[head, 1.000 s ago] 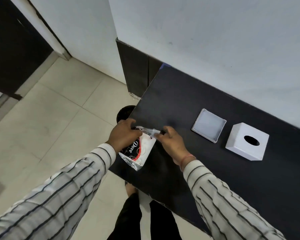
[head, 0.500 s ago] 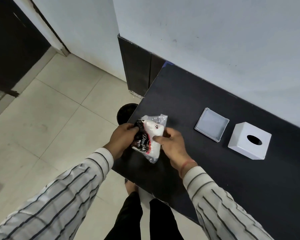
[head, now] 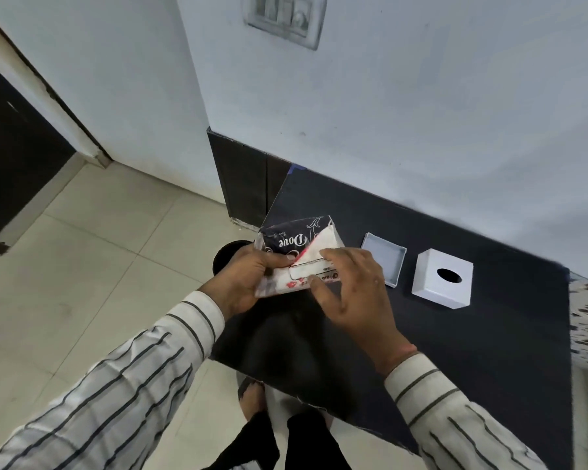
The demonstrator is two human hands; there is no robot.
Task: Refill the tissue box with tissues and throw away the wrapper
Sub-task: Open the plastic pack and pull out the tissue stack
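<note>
I hold a tissue pack (head: 296, 247) in a black, white and red plastic wrapper over the left end of the black table (head: 472, 351). My left hand (head: 241, 283) grips its lower left side. My right hand (head: 353, 290) pinches the pack's front face with thumb and forefinger near a perforated strip. The white cube tissue box cover (head: 442, 278), with an oval hole on top, stands on the table to the right. Its shallow white base tray (head: 384, 257) lies between the cover and my hands, partly hidden by my right hand.
A round black bin (head: 226, 256) stands on the tiled floor just left of the table, mostly hidden behind my left hand. A wall with a switch plate (head: 284, 18) runs behind the table. My feet and dark trousers (head: 279, 435) are below the table's near edge.
I have lifted the pack higher and turned it so its printed face points up and away. My right hand has shifted onto the pack's front face. The camera has tilted up.
</note>
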